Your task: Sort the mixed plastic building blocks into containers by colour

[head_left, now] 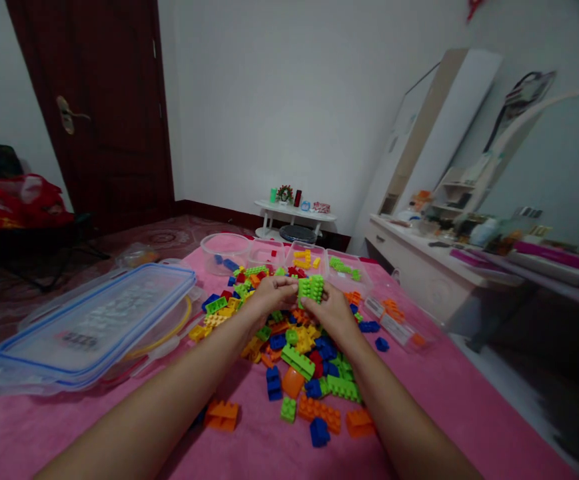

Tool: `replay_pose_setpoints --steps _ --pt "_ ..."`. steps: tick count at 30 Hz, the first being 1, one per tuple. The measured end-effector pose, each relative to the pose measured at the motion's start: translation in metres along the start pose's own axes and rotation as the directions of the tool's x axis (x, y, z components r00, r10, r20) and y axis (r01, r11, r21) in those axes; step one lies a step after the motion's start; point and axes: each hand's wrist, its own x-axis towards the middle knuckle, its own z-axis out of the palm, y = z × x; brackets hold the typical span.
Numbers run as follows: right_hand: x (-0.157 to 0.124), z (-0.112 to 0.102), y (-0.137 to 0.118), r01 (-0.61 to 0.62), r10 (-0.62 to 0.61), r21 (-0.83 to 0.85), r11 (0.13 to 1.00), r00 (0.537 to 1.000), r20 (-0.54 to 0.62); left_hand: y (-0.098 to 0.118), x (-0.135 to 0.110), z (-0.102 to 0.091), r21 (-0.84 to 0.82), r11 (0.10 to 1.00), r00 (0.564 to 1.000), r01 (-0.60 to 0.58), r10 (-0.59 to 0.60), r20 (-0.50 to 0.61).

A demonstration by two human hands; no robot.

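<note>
Above a heap of coloured building bricks (299, 358), my two hands meet at a few green building bricks (311, 288). My right hand (330, 308) is closed on the green bricks, its thumb across their near side. My left hand (275, 295) has its fingers at their left edge and appears to grip them too; its fingertips are partly hidden. Orange, blue, yellow, red and green bricks lie loose beneath and around both hands. Nearer to me, an orange brick (222, 415) sits beside my left forearm.
Several clear containers stand along the far side: a round tub (226, 245) with blue bricks, and boxes with red, yellow (307, 259) and green bricks (344, 268). A clear box with orange bricks (393, 311) is at right. Stacked lids (94, 327) lie left on the pink cloth (449, 413).
</note>
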Motion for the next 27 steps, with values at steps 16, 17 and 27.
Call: replay_pose_setpoints --steps 16,17,27 --pt "0.121 -0.090 0.038 -0.331 0.338 0.071 0.941 0.915 -0.220 -0.017 0.016 -0.014 0.333 0.936 0.978 -0.117 0.167 -0.126" --pt "0.127 -0.094 0.039 -0.315 0.319 0.054 0.947 0.915 -0.248 -0.017 0.016 -0.014 0.334 0.937 0.980 -0.106 0.155 -0.124" --pt "0.066 -0.058 0.029 -0.073 0.065 -0.039 0.997 0.983 -0.172 -0.022 0.014 -0.016 0.529 0.830 0.974 -0.174 0.224 -0.031"
